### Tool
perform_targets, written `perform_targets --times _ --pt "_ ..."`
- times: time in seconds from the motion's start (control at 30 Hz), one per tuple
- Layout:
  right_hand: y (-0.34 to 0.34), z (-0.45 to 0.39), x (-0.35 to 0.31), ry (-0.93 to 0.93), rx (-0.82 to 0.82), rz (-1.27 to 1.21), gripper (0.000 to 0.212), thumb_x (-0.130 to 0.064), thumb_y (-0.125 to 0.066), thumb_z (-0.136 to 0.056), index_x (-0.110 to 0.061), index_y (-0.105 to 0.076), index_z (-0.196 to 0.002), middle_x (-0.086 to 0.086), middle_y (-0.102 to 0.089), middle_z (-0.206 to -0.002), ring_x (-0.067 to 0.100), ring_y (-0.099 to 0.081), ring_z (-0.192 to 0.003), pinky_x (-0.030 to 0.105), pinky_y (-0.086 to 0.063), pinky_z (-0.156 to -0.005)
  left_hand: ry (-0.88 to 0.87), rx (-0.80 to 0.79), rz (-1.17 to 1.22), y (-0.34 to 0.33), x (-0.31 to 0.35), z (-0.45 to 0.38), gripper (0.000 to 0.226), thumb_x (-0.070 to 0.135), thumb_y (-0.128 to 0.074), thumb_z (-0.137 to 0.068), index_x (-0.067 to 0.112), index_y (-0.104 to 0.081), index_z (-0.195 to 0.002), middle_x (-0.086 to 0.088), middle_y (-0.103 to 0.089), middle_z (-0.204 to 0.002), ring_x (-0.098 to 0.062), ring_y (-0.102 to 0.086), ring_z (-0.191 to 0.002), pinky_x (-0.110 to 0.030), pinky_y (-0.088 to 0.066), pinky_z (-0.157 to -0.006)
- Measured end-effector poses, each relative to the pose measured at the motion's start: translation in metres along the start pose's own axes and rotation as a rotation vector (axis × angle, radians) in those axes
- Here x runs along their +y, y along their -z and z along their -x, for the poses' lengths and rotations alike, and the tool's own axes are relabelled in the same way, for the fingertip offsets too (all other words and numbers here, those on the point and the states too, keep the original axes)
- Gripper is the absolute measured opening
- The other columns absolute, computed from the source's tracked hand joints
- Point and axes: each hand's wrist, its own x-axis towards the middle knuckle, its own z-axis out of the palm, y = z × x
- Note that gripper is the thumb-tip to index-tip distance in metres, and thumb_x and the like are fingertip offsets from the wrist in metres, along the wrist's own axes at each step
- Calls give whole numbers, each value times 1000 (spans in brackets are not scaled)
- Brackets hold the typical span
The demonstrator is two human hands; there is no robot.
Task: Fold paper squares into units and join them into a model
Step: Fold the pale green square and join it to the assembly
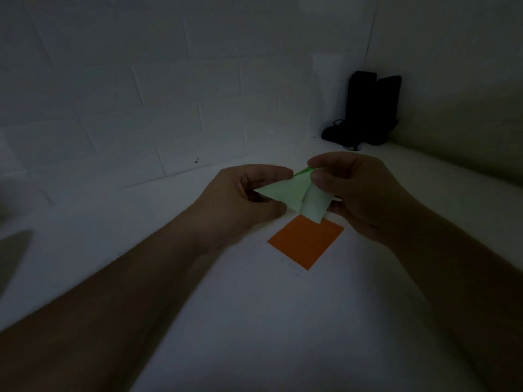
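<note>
Both hands hold a half-folded green paper (pixel 294 193) in the air above the white counter (pixel 254 321): the left hand (pixel 243 199) pinches its left point, the right hand (pixel 356 190) pinches its upper right edge. This looks like a fold on one unit, with no joining yet. An orange paper (pixel 305 241) lies flat just below, mid-counter; next, the loose flap probably needs creasing flat.

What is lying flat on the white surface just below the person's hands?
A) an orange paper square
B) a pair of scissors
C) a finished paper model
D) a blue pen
A: an orange paper square lies flat on the white surface, under the green paper that the left hand and right hand hold above it.
</note>
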Motion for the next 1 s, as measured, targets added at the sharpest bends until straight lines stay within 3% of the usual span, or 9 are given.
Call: perform_targets --times 0.17,0.27,0.37,0.47,0.6,0.73,0.9,1.0 --pt "-1 -1 1 2 11 -33 19 -4 -64 -94 -15 -70 -108 6 -73 -104 18 -74 -92 33 -62 -75 32 14 49 1 -2 -2 36 3 -77 -85 15 -73 -119 -3 -78 -112 -21 -74 -102 -34 -59 -92" --pt "-1 -2 2 5 -10 -65 21 -3 -63 -94 -13 -68 -111 9 -75 -100 20 -75 -94 37 -62 -79 34 55 78 0 -2 -4 24 11 -70 -93 10 -75 -116 -11 -78 -107 -17 -71 -91 -26 -58 -82" --pt "-3 0 2 5 -68 -60 25 0 -64 -92 -13 -67 -114 15 -75 -97 26 -75 -95 45 -62 -84 40 87 126 -1 -4 -7 21 15 -64 -99 5 -74 -114 -14 -77 -105 -20 -68 -86 -29 -56 -77" --pt "-8 4 3 -15 -160 48 29 0 -69 -89 -16 -69 -113 12 -75 -89 31 -75 -90 51 -61 -85 34 122 137 -1 -4 -6 17 12 -62 -100 3 -72 -110 -13 -77 -103 -25 -74 -90 -36 -61 -83" --pt "-16 9 2 -70 -272 229 24 -4 -66 -93 -13 -69 -115 6 -78 -96 26 -76 -88 43 -62 -79 -56 160 -44 -2 -6 -4 12 15 -70 -97 12 -72 -108 -8 -78 -97 -28 -76 -89 -48 -63 -81" --pt "-18 15 -1 -42 -264 297 11 -22 -66 -95 -14 -71 -98 5 -77 -85 22 -76 -76 33 -62 -67 -100 172 -145 -7 -5 0 19 24 -76 -92 30 -71 -110 -7 -75 -95 -28 -75 -85 -57 -61 -79" --pt "-19 11 1 13 -89 219 16 -22 -74 -90 -9 -74 -82 14 -75 -83 36 -75 -78 53 -61 -74 -104 109 78 -10 2 1 51 9 -68 -96 35 -55 -138 -21 -61 -80 -34 -72 -87 -56 -61 -85" --pt "-18 9 1 53 -25 181 19 -22 -72 -91 -7 -72 -79 12 -74 -79 32 -74 -72 46 -62 -65 -97 -12 163 -12 4 1 66 -1 -61 -98 42 -43 -146 -16 -74 -110 -33 -74 -102 -47 -61 -89"
